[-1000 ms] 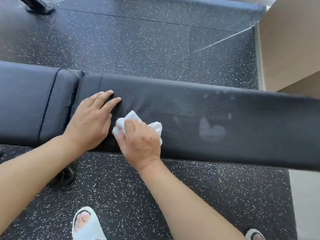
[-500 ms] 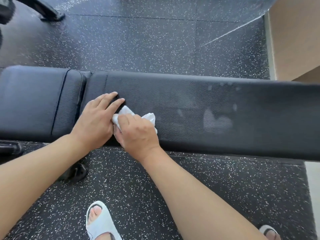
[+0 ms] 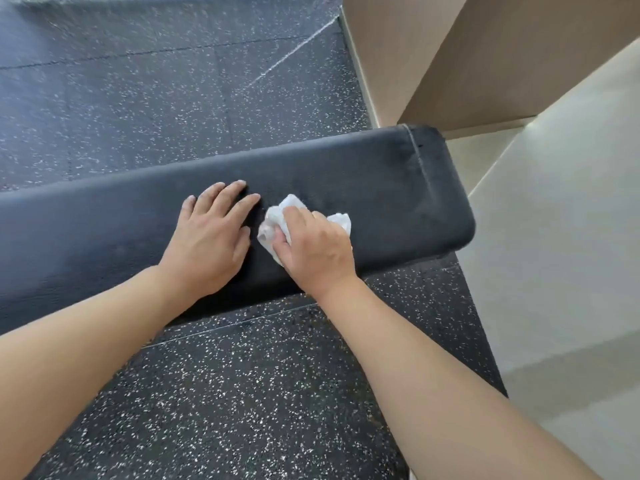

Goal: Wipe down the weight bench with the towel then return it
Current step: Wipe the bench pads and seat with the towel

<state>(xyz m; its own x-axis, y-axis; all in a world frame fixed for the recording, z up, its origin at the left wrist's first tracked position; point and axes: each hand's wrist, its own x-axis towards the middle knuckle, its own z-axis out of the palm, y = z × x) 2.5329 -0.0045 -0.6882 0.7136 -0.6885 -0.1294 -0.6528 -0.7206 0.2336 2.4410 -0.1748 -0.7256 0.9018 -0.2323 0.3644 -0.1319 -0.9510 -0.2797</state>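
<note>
Towel, crumpled and white, is gripped in the right hand and pressed on the weight bench, near its rounded end. Just beside the towel, the left hand is laid flat, fingers straight. Wiping is judged under way; the pad's end strip probably remains unwiped, so further strokes toward it are called for before the return.

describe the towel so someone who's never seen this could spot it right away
Start at the long black padded weight bench that crosses the speckled rubber floor. Near its rounded end, two bare hands lie on the pad, the left hand flat with its fingers spread. The towel is the crumpled white wad under the right hand, the only white thing on the black pad.
</note>
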